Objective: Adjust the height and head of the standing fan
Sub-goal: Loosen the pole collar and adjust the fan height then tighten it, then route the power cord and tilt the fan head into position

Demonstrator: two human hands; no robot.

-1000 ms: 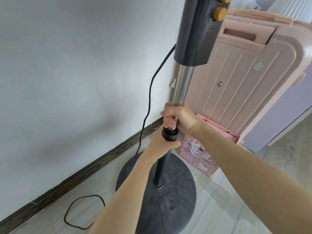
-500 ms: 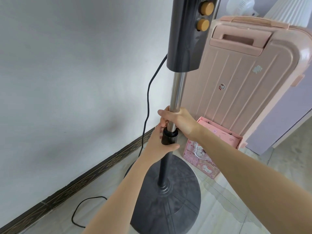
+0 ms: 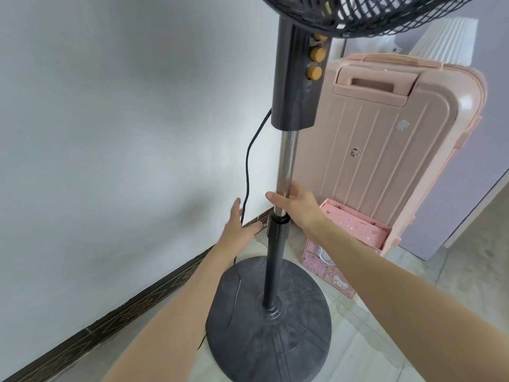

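fan [image 3: 296, 86] stands on floor by wall, chrome pole [image 3: 286, 164] extended above black collar [image 3: 277, 226]; left hand [image 3: 239, 224] open, off pole; right hand [image 3: 296, 204] loosely open against pole, gripping nothing; height step looks finished, next likely reach up to tilt head.

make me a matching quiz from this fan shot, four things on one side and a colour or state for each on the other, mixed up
Things:
1. control knobs
2. left hand
3. upper pole
4. suitcase

Colour or state:
A. pink, standing behind the fan
B. open, off the pole
C. orange
D. shiny silver metal

Pairs: 1-C, 2-B, 3-D, 4-A
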